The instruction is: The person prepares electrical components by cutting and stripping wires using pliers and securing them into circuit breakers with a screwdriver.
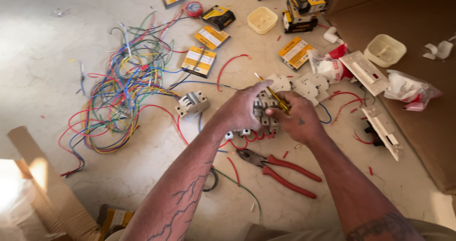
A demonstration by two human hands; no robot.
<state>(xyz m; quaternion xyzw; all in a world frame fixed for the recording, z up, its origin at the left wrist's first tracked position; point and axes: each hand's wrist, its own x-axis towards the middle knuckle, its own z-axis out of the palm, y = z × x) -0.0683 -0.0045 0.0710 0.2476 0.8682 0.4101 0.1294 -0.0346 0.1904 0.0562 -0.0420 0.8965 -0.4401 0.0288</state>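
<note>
My left hand (241, 110) grips a row of grey-white circuit breakers (262, 109) held over the floor, short red wires looping out beneath them. My right hand (300, 120) holds a yellow-handled screwdriver (274, 94) whose tip points down into the breakers' top. Red-handled pliers (280, 168) lie on the floor just below my hands. A single breaker block (192, 103) sits to the left of my left hand.
A tangle of coloured wires (124, 86) spreads at left. Yellow-and-black boxes (199, 60) and cream round housings (262, 20) lie at the top. White switch plates (365, 72) and plastic bags (409, 90) rest at right beside brown cardboard (427, 127). Another cardboard piece (45, 188) sits lower left.
</note>
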